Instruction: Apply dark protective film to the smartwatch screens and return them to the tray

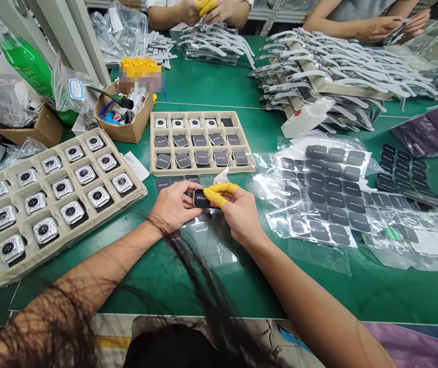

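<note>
My left hand [170, 205] is closed, its fingertips gripping the left edge of a small watch case [201, 199] with a dark, printed face. The same watch case is pinched from the right by my right hand [237, 207], which wears yellow finger cots on its thumb and forefinger. Beneath both hands lies a clear plastic sheet [219, 253] with dark printed labels on it. Just beyond, a beige tray [203, 171] holds dark-faced pieces in two rows and several silver watch cases, backs up, in the far row. White crumpled material [222, 176] sits behind my right fingers.
At left, another beige tray [99, 217] carries silver watch cases. Sheets of dark labels [333, 189] lie right, near a white bottle [306, 118]. Grey straps [337, 71] are piled behind. A cardboard box [127, 122] holds small items. Two people work across the green table [134, 281].
</note>
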A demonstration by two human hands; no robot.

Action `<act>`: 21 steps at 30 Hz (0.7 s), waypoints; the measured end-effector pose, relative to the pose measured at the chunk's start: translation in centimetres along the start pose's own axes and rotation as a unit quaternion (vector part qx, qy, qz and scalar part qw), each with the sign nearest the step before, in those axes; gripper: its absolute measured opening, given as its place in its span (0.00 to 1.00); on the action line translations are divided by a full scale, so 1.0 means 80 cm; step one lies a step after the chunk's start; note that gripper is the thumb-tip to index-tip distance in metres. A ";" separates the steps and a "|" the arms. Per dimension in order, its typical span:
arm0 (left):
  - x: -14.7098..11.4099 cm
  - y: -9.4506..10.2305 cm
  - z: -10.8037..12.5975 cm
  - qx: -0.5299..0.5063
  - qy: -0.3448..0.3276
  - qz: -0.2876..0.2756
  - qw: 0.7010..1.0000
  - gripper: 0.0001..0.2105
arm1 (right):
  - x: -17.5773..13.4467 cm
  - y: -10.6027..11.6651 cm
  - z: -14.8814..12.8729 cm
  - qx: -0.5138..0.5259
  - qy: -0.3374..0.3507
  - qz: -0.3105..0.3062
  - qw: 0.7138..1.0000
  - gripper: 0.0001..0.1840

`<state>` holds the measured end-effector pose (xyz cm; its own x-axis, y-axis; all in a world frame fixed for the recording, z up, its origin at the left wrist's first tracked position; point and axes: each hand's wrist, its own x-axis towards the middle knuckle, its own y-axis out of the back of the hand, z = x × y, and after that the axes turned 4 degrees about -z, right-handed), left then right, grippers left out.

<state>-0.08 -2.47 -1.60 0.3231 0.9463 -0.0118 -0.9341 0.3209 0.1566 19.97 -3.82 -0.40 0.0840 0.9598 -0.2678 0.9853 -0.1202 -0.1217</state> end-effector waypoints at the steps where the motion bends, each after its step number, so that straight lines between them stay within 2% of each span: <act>1: 0.000 0.000 0.000 -0.001 0.000 -0.001 1.000 0.26 | 0.000 0.000 0.000 0.000 -0.001 -0.002 1.000 0.37; 21: 0.000 0.000 0.002 0.018 -0.002 -0.001 1.000 0.25 | -0.001 0.003 0.000 -0.010 0.000 0.000 1.000 0.37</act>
<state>-0.06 -2.49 -1.47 0.3255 0.9455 -0.0076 -0.9276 0.3209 0.1913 20.18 -3.93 -0.39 0.0851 0.9599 -0.2670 0.9878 -0.1163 -0.1032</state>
